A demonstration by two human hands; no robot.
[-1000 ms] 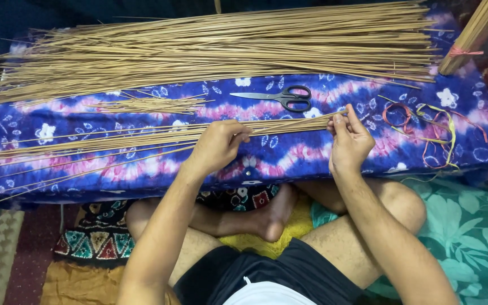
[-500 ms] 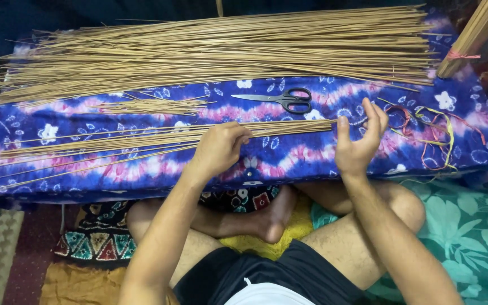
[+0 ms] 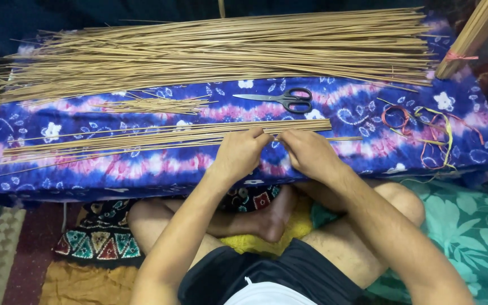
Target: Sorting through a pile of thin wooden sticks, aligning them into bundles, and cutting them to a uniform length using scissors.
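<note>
A thin row of long tan sticks (image 3: 142, 138) lies across a blue and pink flowered cloth (image 3: 159, 166) in front of me. My left hand (image 3: 238, 152) rests on the row near its right end, fingers pinching the sticks. My right hand (image 3: 310, 151) is right beside it, fingertips meeting the left hand's and pinching a single stick (image 3: 345, 138) that juts out to the right. Black-handled scissors (image 3: 280, 99) lie just beyond my hands.
A big heap of loose sticks (image 3: 216, 51) covers the far side of the cloth. A small cluster of short stick pieces (image 3: 153, 105) lies left of the scissors. Coloured rubber bands (image 3: 425, 127) sit at the right. A tied stick bundle (image 3: 470, 34) leans at top right.
My right hand has moved left from the right end of the row to meet my left hand. The left hand has stayed about where it was.
</note>
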